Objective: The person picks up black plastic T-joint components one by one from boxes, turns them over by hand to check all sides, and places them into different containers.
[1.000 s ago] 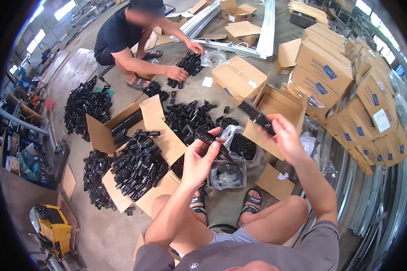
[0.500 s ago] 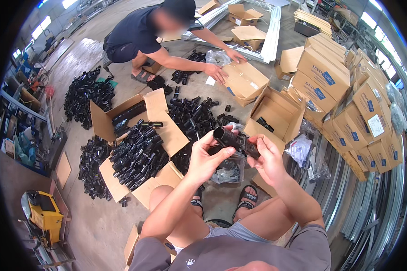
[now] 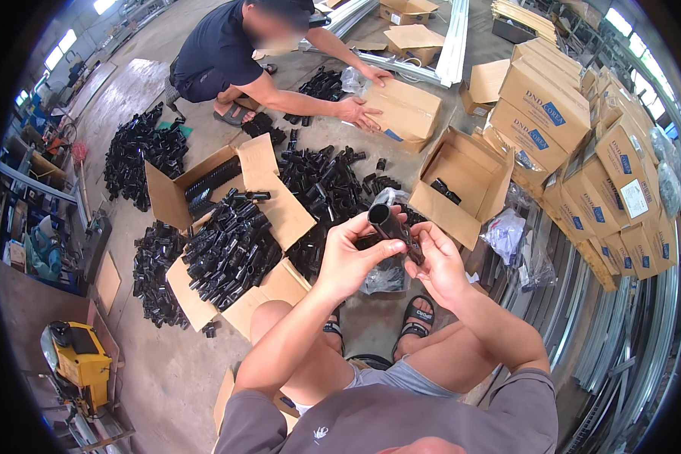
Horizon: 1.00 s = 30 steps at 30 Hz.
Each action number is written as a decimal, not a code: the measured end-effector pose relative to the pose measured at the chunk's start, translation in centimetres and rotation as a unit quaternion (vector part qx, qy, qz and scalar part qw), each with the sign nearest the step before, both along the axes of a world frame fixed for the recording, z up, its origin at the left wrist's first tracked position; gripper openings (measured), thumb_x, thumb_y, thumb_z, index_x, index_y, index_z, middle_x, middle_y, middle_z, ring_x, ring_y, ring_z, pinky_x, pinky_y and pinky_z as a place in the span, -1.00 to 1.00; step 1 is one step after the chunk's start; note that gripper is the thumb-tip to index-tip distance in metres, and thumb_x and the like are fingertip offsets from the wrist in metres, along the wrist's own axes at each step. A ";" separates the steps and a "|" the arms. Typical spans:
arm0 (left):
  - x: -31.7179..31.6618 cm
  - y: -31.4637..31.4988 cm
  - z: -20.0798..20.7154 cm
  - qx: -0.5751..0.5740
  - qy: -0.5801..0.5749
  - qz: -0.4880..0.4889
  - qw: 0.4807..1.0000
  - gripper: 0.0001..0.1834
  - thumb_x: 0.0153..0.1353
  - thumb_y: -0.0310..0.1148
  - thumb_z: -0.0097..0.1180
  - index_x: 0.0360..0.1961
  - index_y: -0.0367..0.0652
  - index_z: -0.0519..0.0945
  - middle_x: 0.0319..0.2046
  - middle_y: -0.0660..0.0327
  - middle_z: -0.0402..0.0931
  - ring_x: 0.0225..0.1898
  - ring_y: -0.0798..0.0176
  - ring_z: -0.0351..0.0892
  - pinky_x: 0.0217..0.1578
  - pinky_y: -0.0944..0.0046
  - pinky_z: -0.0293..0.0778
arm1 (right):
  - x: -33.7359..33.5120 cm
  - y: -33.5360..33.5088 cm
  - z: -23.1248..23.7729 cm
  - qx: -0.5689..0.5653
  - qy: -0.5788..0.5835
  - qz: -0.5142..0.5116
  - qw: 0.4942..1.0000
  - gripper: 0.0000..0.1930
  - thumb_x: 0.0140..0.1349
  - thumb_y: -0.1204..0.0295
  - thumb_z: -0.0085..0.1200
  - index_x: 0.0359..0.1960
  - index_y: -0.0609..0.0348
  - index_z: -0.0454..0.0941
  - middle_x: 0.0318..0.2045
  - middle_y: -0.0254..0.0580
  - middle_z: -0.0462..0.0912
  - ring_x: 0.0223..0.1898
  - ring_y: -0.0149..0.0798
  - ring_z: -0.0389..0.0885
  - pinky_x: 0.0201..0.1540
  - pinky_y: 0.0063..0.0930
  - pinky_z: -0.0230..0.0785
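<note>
Above my knees I hold a black tubular fitting (image 3: 390, 224) with a round open end, made of what looks like plastic. My left hand (image 3: 349, 253) is closed around its open-ended side, thumb along the near face. The fingers of my right hand (image 3: 439, 261) pinch its lower right end. Just beyond lies a heap of similar black fittings (image 3: 321, 189) on the floor. Left of that, an open carton (image 3: 284, 216) has many fittings spilling over its flaps. Another open carton (image 3: 473, 163), to the right, has a few black fittings inside.
Across from me a crouching person (image 3: 219, 53) has both hands on a closed carton (image 3: 405, 110). Stacked cartons (image 3: 545, 113) stand on a pallet at right, beside long metal profiles (image 3: 583, 340). A plastic bag (image 3: 386, 278) lies near my feet. A yellow machine (image 3: 83, 367) stands at left.
The fitting has tilted in my hands, its round opening now facing more upward. The other person's closed carton has shifted slightly away and turned a little.
</note>
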State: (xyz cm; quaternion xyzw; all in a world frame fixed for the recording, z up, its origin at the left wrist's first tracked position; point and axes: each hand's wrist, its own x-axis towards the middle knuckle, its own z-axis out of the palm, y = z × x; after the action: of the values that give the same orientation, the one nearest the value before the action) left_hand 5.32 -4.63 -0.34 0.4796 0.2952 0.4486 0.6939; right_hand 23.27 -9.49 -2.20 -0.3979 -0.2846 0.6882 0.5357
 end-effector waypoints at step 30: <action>-3.4 2.5 0.1 0.054 0.133 0.123 0.982 -0.60 0.14 -0.58 0.32 0.04 -0.30 0.61 -0.16 0.26 0.67 -0.15 0.45 0.60 -0.05 0.36 0.51 | 4.4 15.1 -31.6 -0.160 -0.730 0.241 0.619 -0.66 0.16 0.46 0.00 -0.04 0.26 0.65 0.05 0.20 0.60 0.12 0.10 0.58 0.16 -0.13 0.45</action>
State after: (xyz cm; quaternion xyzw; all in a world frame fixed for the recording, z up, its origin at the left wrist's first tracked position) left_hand 1.97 -2.14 -0.26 0.5320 0.4169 0.4784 0.5607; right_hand 27.71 5.59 -33.82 -0.7660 -0.5528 0.3106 -0.1055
